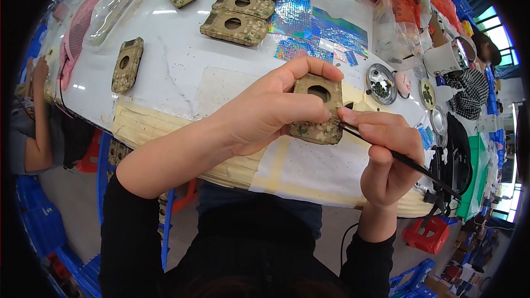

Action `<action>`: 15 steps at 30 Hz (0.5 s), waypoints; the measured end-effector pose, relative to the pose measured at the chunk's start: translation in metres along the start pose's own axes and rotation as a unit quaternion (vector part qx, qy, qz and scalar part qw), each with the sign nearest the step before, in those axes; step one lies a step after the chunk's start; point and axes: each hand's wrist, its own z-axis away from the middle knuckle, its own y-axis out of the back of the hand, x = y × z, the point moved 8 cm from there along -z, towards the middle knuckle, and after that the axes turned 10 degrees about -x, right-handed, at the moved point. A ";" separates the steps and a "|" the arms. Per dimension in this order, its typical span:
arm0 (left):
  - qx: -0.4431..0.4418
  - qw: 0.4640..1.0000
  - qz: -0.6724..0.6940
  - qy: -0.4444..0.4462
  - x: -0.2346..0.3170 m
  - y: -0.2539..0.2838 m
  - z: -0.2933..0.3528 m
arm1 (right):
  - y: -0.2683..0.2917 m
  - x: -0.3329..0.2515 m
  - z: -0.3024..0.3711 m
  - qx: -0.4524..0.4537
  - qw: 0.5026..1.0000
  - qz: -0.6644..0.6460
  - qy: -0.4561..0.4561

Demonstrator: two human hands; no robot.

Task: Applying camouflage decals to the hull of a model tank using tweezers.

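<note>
My left hand (268,102) grips a camouflage model tank hull (316,133) with a round hole in its upper face, its thumb lying across the top. Pinched in my right hand (395,140) is a pair of black tweezers (415,166), slanting down to the right. The tweezers' tips meet the hull's right edge beside my left thumb; whether they hold a small part is too fine to make out. Below the hull lies a white sheet (309,168) with tiny specks, bordered by yellowish tape.
Several more camouflage hulls (234,27) stand at the back, and a lone hull (127,65) lies left. Shiny holographic sheets (291,14) lie behind my hands. To the right are a round metal dish (381,84) of small green parts and a green tray (476,176). Another person's arm (37,116) shows far left.
</note>
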 end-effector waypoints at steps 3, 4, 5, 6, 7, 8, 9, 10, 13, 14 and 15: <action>-0.004 1.000 -0.001 -0.002 0.001 -0.001 0.000 | 0.001 0.002 0.001 0.010 1.000 -0.021 -0.005; -0.005 1.000 0.000 0.000 0.001 -0.002 0.000 | 0.002 0.002 0.002 0.013 0.999 -0.029 -0.008; -0.006 1.000 0.001 0.001 0.001 -0.002 0.000 | 0.002 0.003 0.002 0.017 0.999 -0.037 -0.012; -0.007 1.000 0.002 0.003 0.001 -0.002 0.000 | 0.002 0.003 0.002 0.015 0.999 -0.038 -0.013; -0.006 1.000 0.003 0.001 0.001 -0.002 0.000 | 0.002 0.004 0.002 0.012 0.999 -0.041 -0.015; -0.004 1.000 0.003 0.000 0.001 -0.001 0.000 | 0.002 0.004 0.002 0.010 0.999 -0.043 -0.016; -0.003 1.000 0.003 -0.002 0.001 -0.001 0.000 | 0.002 0.005 0.002 0.008 0.999 -0.045 -0.017; -0.004 1.000 0.003 -0.005 0.001 -0.001 0.000 | 0.002 0.005 0.002 0.007 0.999 -0.046 -0.019; -0.007 1.000 0.011 -0.007 0.000 -0.001 0.000 | 0.003 0.006 0.002 0.010 0.998 -0.053 -0.029; -0.009 1.000 0.020 -0.003 -0.001 0.000 0.000 | 0.003 0.006 0.002 0.012 0.998 -0.055 -0.033; -0.010 0.999 0.030 0.000 -0.001 0.000 0.000 | 0.003 0.006 0.002 0.012 0.998 -0.059 -0.033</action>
